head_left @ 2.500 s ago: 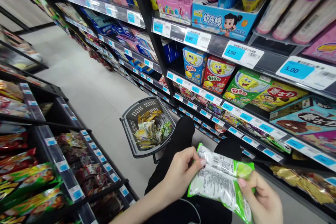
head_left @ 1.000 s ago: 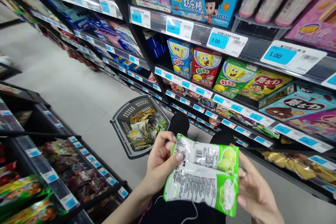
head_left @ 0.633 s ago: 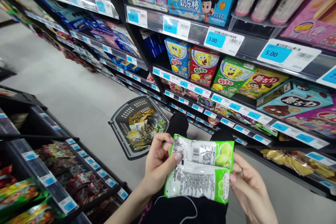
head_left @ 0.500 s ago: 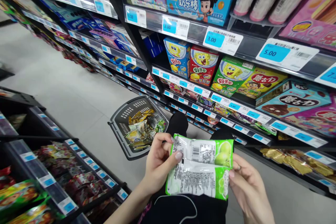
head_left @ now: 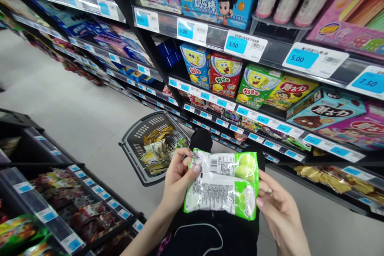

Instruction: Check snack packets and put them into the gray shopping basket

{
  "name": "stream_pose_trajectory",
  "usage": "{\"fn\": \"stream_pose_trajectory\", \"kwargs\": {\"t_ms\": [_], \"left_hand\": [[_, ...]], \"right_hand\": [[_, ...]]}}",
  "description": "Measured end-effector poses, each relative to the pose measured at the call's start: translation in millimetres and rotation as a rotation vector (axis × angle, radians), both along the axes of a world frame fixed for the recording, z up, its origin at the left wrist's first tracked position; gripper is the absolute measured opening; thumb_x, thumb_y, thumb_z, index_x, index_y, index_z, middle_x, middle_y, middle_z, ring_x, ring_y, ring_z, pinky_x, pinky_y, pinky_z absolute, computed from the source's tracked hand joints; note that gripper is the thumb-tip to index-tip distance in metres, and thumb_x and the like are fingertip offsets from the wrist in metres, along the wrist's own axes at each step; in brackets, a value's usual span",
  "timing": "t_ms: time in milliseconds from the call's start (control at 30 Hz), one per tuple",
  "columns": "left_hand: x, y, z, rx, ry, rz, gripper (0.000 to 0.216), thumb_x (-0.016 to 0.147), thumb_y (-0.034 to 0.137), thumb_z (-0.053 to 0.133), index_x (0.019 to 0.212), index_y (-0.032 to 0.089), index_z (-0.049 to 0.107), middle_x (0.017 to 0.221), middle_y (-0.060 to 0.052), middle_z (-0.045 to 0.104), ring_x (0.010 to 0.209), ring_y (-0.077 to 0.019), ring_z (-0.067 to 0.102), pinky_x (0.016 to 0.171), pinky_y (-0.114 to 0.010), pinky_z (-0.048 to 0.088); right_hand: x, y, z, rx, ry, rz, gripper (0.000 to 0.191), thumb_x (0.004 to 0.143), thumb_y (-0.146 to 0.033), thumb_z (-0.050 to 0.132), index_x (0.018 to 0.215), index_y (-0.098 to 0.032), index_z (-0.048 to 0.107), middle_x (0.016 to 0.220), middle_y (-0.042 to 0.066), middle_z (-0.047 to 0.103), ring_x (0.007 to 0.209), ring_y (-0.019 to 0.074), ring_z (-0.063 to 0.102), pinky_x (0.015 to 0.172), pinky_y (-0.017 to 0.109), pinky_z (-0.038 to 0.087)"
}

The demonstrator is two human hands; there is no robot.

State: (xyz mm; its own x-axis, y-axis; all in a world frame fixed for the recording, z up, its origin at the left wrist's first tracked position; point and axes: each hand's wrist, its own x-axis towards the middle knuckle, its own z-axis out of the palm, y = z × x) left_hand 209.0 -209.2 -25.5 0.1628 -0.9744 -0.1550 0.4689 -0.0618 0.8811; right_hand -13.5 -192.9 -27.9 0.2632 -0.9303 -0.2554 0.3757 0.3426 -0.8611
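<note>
A green and white snack packet [head_left: 220, 184] is stretched between my two hands over my lap, its printed back with a barcode and green fruit pictures facing up. My left hand [head_left: 178, 178] pinches the packet's left edge, thumb on top. On the opposite edge, my right hand [head_left: 274, 204] grips with thumb and fingers, a ring showing on one finger. Beyond my left hand a grey shopping basket [head_left: 141, 128] stands on the floor. Inside it lie several small packets [head_left: 159, 148] in gold, white and green.
Shelves with price labels [head_left: 246, 46] run along the right, holding cartoon snack boxes [head_left: 226, 74] and a blue carton [head_left: 219, 2]. Gold-wrapped packs [head_left: 322, 178] lie on a low shelf. At the lower left, a rack of bins [head_left: 42, 200] holds bagged snacks. Grey floor [head_left: 99, 124] lies between.
The packet and both hands sit slightly higher and further left in view, and the packet is tilted a little differently. The shelves have shifted left as well. Both hands keep their hold.
</note>
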Motion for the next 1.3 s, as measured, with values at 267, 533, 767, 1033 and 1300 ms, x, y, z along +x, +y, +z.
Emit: {"fn": "stream_pose_trajectory", "kwargs": {"t_ms": [267,533,767,1033,1300], "left_hand": [[1.0,-5.7,-7.8,0.103,0.050,-0.054,0.043,0.071,0.025,0.076,0.099,0.022,0.044,0.061,0.006,0.063,0.047,-0.0087,0.055,0.046,-0.016,0.043],[0.7,-8.7,-12.0,0.123,0.028,-0.017,0.043,0.069,0.025,0.078,0.098,0.022,0.046,0.059,0.008,0.061,0.049,-0.0082,0.054,0.047,-0.015,0.043],[-1.6,-8.3,-14.9,0.101,0.036,-0.042,0.041,0.071,0.023,0.077,0.098,0.022,0.046,0.059,0.008,0.060,0.049,-0.0078,0.055,0.046,-0.014,0.042],[1.2,-6.6,-19.6,0.099,0.039,-0.096,0.040,0.074,0.024,0.074,0.103,0.022,0.047,0.062,0.007,0.061,0.050,-0.0083,0.056,0.047,-0.015,0.044],[4.2,-5.9,-21.6,0.094,0.003,-0.194,0.043,0.072,0.027,0.075,0.110,0.019,0.057,0.075,0.000,0.065,0.062,-0.0116,0.059,0.054,-0.018,0.046]], "right_hand": [[6.8,3.0,2.0,-0.020,0.110,-0.083,0.038,0.083,-0.025,0.066,0.121,-0.031,0.063,0.092,0.004,0.074,0.080,0.0169,0.068,0.068,0.023,0.054],[7.1,0.1,-3.4,-0.053,0.147,-0.098,0.035,0.082,-0.026,0.066,0.117,-0.028,0.065,0.081,0.003,0.072,0.074,0.0151,0.065,0.068,0.024,0.054],[7.5,-0.3,-10.3,0.001,0.145,-0.101,0.033,0.082,-0.028,0.067,0.115,-0.024,0.067,0.078,0.004,0.070,0.069,0.0171,0.063,0.064,0.028,0.052],[6.3,1.5,-13.6,0.029,0.239,-0.240,0.052,0.079,-0.034,0.070,0.129,-0.029,0.056,0.065,-0.003,0.058,0.055,0.0121,0.050,0.053,0.023,0.045],[-1.0,-1.1,-16.1,-0.059,0.341,-0.193,0.017,0.080,-0.035,0.068,0.090,-0.021,0.071,0.072,0.003,0.066,0.058,0.0140,0.055,0.053,0.023,0.044]]}}
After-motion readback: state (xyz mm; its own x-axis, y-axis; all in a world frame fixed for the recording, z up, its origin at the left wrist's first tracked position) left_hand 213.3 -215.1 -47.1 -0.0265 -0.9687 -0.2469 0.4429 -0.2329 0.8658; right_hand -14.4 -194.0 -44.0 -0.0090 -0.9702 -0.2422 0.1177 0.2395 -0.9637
